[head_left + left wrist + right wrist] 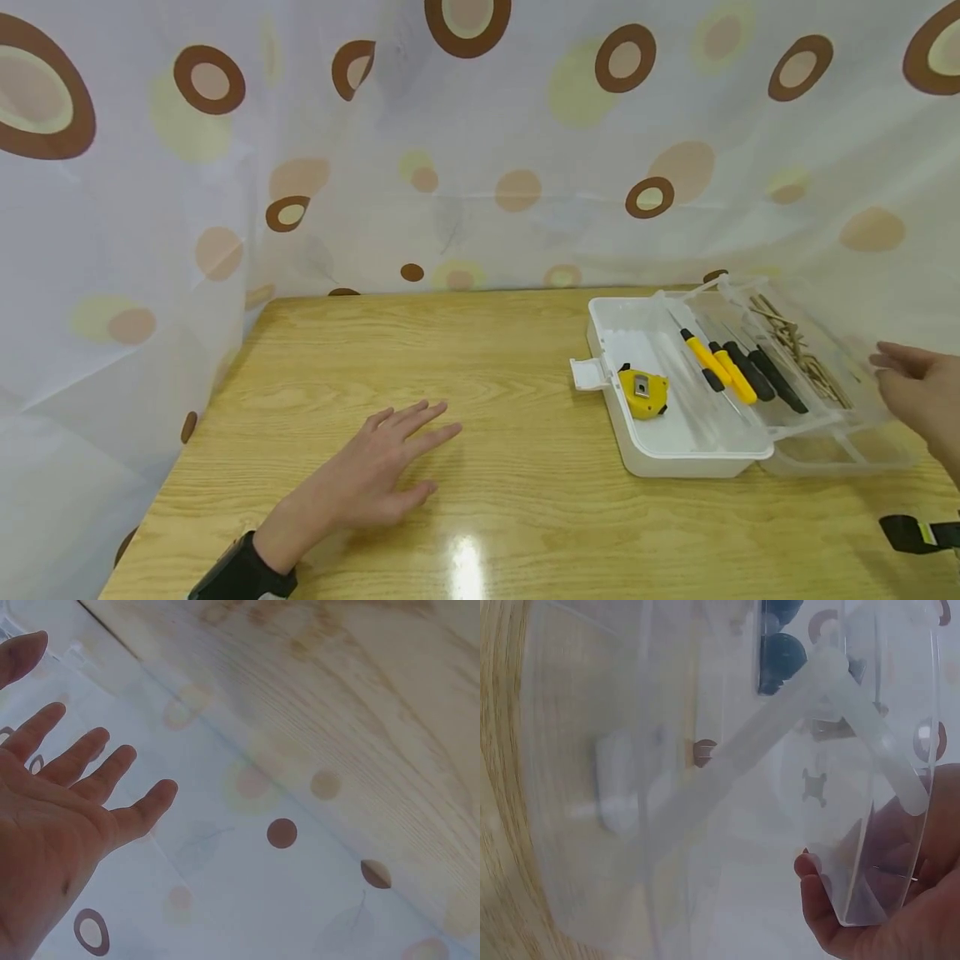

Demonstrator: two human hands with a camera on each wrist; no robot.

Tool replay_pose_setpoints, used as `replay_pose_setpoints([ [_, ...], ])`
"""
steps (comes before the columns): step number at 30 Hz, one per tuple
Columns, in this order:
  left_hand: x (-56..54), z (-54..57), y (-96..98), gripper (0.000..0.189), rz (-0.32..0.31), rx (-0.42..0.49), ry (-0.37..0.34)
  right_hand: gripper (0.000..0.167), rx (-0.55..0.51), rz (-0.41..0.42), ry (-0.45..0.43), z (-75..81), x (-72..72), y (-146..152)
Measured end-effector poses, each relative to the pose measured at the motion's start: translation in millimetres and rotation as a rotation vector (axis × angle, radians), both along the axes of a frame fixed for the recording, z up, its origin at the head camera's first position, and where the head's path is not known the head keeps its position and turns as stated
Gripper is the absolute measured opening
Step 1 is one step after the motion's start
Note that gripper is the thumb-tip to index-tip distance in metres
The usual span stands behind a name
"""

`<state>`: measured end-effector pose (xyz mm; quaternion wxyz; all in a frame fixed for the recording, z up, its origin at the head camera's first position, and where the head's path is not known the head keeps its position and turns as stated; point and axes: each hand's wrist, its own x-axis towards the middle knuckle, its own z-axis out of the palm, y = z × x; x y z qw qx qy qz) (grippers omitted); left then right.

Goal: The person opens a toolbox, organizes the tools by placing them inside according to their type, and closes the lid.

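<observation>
Held over the tabletop, my left hand (382,467) has its fingers spread and nothing in it. At the right edge of the head view my right hand (915,387) is at the outer side of a clear plastic tray (862,398). In the right wrist view its fingers (817,907) grip round the corner of that clear plastic, with part of the hand seen through it. Screwdrivers with yellow and black handles (708,358) and thin bronze-coloured rods (798,346) lie in the tray section. A yellow tape measure (645,393) sits in the white toolbox (697,465).
The toolbox's white latch (589,374) sticks out to the left. A lower clear compartment (832,454) extends right of the box, above the wooden table (450,350). A patterned curtain (465,167) hangs behind and along the left side.
</observation>
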<state>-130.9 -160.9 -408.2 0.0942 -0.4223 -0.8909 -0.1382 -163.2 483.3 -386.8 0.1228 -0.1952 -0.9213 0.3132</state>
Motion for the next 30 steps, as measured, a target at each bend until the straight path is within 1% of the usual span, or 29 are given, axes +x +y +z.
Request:
replay_pose_setpoints([
  [2,-0.4,0.5,-0.3,0.069,0.001,0.000,-0.004,0.061,0.013,0.017,0.004,19.3,11.6,-26],
  [4,-0.4,1.0,-0.7,0.069,0.004,-0.002,-0.005,0.063,0.016,0.036,0.004,20.6,12.3,-28],
  [6,-0.6,1.1,-0.9,0.069,0.005,-0.005,-0.009,0.067,0.030,0.035,-0.009,19.1,10.9,-31],
  [8,-1.1,0.9,-0.9,0.069,0.006,-0.004,-0.010,0.070,0.029,0.061,-0.031,20.7,10.5,-36],
  [10,-1.9,0.5,-0.8,0.069,0.005,0.000,0.000,0.068,0.077,0.080,-0.035,22.9,9.9,-46],
  [13,-3.1,-0.1,-0.3,0.065,-0.007,0.032,0.052,0.059,0.178,0.126,-0.003,29.0,11.1,-69],
  [15,-4.2,-0.5,0.1,0.062,-0.030,0.082,0.115,0.052,0.248,0.139,0.018,31.6,11.6,-85],
  [18,-5.7,0.9,1.0,0.054,-0.053,0.170,0.204,0.046,0.252,0.204,0.030,36.0,13.1,-108],
  [21,-7.5,3.3,1.6,0.049,-0.055,0.233,0.262,0.046,0.235,0.283,0.041,36.8,14.9,-130],
  [24,-8.7,5.3,2.6,0.046,-0.040,0.257,0.281,0.045,0.228,0.347,0.063,36.7,16.4,-151],
  [26,-9.9,5.3,4.0,0.043,-0.027,0.269,0.282,0.044,0.224,0.377,0.092,36.6,16.3,-164],
  [28,-11.4,4.2,6.2,0.041,-0.020,0.291,0.264,0.042,0.222,0.400,0.124,36.8,16.5,-175],
  [30,-13.4,2.3,8.9,0.038,-0.013,0.321,0.229,0.040,0.216,0.414,0.147,36.4,16.6,-182],
])
